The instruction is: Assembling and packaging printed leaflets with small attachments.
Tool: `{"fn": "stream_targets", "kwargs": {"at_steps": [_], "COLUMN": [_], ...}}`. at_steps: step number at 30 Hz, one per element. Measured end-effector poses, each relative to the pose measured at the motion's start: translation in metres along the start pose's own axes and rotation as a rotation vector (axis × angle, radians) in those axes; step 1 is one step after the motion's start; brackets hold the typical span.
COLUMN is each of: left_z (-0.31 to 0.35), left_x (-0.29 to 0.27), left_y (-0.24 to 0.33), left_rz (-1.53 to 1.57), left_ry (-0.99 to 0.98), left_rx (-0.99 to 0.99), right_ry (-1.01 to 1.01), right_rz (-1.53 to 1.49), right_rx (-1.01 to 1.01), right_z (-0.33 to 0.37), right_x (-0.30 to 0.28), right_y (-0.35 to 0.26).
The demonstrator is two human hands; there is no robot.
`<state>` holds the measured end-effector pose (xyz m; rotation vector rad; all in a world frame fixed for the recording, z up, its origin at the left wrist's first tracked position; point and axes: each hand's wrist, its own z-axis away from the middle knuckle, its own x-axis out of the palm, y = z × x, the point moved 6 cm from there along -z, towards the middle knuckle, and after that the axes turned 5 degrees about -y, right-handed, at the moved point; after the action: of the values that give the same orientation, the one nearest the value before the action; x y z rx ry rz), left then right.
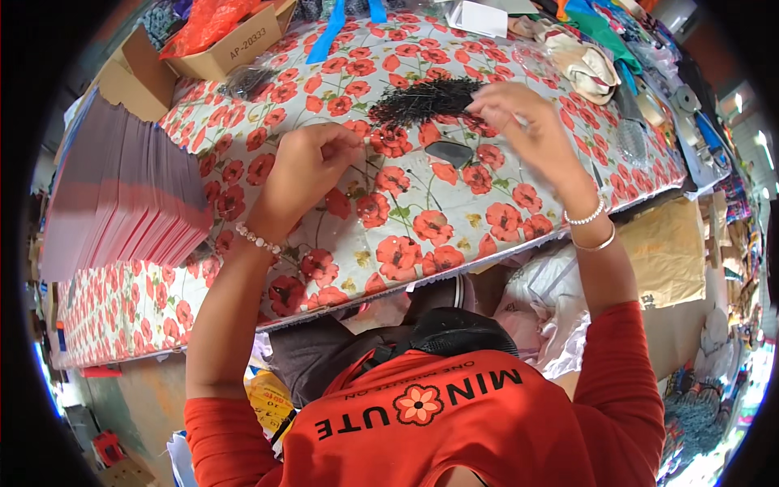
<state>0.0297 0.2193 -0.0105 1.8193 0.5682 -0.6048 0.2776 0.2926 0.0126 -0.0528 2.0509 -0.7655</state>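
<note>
A pile of thin black strands or pins (426, 101), too fine to name, lies on the table beyond my hands. My right hand (531, 134) is at the pile's right end, its fingertips at the edge of it. Motion blurs those fingers, so whether they grip a piece cannot be seen. To the left, my left hand (304, 166) hovers over the cloth, thumb and fingers drawn together in a pinch. Anything in that pinch is too small to make out. Between the hands a small dark flat piece (449, 153) rests on the cloth.
Poppy-patterned cloth (422, 231) covers the table. A tall stack of pink-and-grey cards or sheets (130, 195) stands at the left. Behind it are a cardboard box (235, 49) and a clear plastic bag (247, 81). Blue ribbon (327, 36), a white box (477, 18) and fabric (584, 65) lie along the far side.
</note>
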Motion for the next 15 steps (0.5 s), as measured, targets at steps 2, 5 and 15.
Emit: {"fn": "stream_targets", "kwargs": {"at_steps": [2,5,15], "left_z": [0.004,0.006,-0.005], "left_x": [0.002,0.008,0.006], "left_y": [0.008,0.013,-0.025], "left_rz": [-0.013,-0.02,0.013], "left_ry": [-0.031,-0.064,-0.076], "left_rx": [0.01,0.031,-0.08], "right_ry": [0.039,0.083,-0.086], "right_rz": [0.04,0.091,0.551], "right_rx": [0.067,0.14,0.136], "right_z": [0.002,0.009,0.011], "right_x": [-0.014,-0.025,0.03], "right_y": [-0.004,-0.005,0.03]}}
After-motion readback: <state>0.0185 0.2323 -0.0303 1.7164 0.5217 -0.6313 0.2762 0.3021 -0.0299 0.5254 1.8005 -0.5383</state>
